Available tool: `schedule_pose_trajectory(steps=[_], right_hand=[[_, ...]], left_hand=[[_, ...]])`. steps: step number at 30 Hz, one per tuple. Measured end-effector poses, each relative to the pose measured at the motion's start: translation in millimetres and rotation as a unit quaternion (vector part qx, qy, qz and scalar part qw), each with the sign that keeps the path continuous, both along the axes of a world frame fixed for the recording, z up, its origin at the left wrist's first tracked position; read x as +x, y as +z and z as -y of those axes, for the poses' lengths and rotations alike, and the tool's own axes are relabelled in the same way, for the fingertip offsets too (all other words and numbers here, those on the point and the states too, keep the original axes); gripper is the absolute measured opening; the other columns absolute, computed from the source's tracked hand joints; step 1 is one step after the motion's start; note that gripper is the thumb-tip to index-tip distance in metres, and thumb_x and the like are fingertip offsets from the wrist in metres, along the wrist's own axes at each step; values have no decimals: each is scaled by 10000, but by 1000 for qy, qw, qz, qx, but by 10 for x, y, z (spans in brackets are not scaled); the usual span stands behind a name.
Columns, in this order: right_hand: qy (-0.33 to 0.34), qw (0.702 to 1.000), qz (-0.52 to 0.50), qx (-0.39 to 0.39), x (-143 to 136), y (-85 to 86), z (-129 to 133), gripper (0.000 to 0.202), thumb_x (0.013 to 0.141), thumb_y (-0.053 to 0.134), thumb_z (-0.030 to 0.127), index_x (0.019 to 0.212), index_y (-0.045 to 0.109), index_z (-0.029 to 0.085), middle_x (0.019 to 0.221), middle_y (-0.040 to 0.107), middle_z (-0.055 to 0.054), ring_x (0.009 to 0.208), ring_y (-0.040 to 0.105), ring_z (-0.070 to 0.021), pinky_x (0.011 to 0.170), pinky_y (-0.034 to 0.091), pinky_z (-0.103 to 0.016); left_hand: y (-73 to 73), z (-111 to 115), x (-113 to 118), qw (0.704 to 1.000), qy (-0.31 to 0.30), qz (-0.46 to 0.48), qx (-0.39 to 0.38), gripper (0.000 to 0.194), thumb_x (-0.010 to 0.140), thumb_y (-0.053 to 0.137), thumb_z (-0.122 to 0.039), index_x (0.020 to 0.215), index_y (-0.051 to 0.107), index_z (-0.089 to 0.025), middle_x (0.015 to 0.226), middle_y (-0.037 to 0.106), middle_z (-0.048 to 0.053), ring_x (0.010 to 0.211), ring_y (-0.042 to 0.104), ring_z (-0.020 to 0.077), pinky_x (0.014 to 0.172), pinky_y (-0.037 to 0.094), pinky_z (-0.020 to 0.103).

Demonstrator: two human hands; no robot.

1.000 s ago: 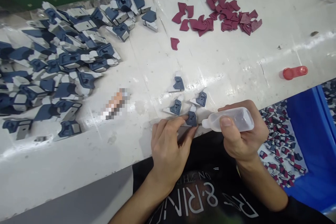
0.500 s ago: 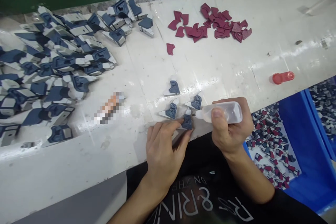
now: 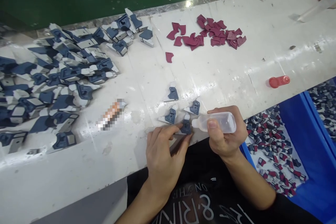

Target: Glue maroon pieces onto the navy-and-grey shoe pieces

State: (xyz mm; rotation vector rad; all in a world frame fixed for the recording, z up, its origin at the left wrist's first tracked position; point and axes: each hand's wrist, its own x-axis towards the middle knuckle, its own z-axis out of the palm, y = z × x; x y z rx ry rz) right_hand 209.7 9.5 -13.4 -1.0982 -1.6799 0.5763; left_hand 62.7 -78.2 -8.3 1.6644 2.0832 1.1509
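Observation:
Near the table's front edge my left hand [image 3: 164, 155] pinches a blue-and-grey piece [image 3: 186, 126] between thumb and finger, keeping it on the tabletop. My right hand [image 3: 228, 136] is wrapped round a translucent squeeze bottle [image 3: 222, 122], held nearly level. The bottle's nozzle points left, at the right side of that piece; whether its tip touches cannot be told. Three similar blue-and-grey pieces lie just beyond: one [image 3: 170, 115] to the left, one [image 3: 194, 107] to the right and one [image 3: 173, 93] farther back.
A large heap of blue-and-grey pieces [image 3: 65, 73] covers the table's left side. Maroon pieces [image 3: 194, 41] lie scattered at the back. A red object [image 3: 279, 81] rests at the right. A blue bin [image 3: 312, 147] of small parts stands below the right edge. A pixelated object [image 3: 111, 113] lies left of centre.
The camera view has shifted slightly, so the table's things appear displaced. Both hands keep their holds, and the bottle remains beside the held piece.

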Motion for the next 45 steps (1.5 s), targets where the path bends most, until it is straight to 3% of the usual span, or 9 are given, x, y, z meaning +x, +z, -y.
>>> schedule_pose_trajectory(steps=[8,12,18,20,23,30,34,40,45], right_hand=[[30,999,-12,-28,34,4,43,149,960,745,383,992,706,244,757,717,-7,528,629,-175,390,488,-266],[-14,993,-105,-60,78,-12,23,220,961,747,452,975,719,234,732,680,1,507,601,-170,398,469,-278],[17,966,-185,-178,156,140,-341,281,932,821,325,1126,628,260,794,716,34,642,700,-181,617,579,-312],[29,972,-154,-174,142,222,-530,359,937,808,302,1239,618,267,1054,779,-38,948,768,-226,826,620,-374],[72,983,-46,-162,45,286,-803,390,985,751,329,1360,660,272,1355,722,-94,1269,677,-271,1067,554,-466],[187,964,42,-182,-359,186,-1103,362,988,727,352,1312,613,240,1274,735,-101,1086,714,-273,1002,580,-459],[223,960,83,-147,-335,186,-1153,469,948,699,260,1405,595,267,1424,685,-117,1264,674,-305,1100,556,-499],[110,979,169,-22,-144,138,-1627,628,848,488,26,1406,653,262,1440,651,-123,1359,599,-312,1125,543,-524],[35,975,217,-29,-106,50,-1976,309,1003,529,123,1212,749,179,1307,670,-199,1238,570,-404,1119,476,-653]], left_hand=[[-2,1,8,1000,2,9,-1,303,930,821,-199,1156,621,-221,984,751,-5,827,662,156,817,555,339],[-13,-7,-10,1000,-2,0,11,317,920,830,-184,1183,654,-201,966,726,0,799,629,149,804,534,324],[-79,-22,-67,997,-21,-39,58,323,926,812,-148,1217,676,-174,926,705,15,782,622,158,796,515,325],[-98,-22,-84,996,-23,-52,72,322,923,813,-144,1216,682,-177,915,704,14,773,625,158,792,519,324],[-110,-18,-96,995,-26,-65,78,321,927,812,-159,1219,681,-183,909,709,10,755,630,156,789,530,327],[-150,-6,-77,995,-5,-49,81,271,960,780,-191,1213,682,-195,888,726,16,717,625,164,749,521,344],[-183,-13,-83,994,-2,-55,94,250,961,772,-179,1195,683,-187,872,732,25,708,642,172,713,512,339],[-219,-28,-76,992,16,-55,110,232,971,761,-197,1188,681,-200,873,738,27,680,645,178,707,517,351],[-231,-41,-118,992,-1,-71,106,229,992,740,-224,1208,666,-210,872,751,32,657,644,182,664,532,361]])
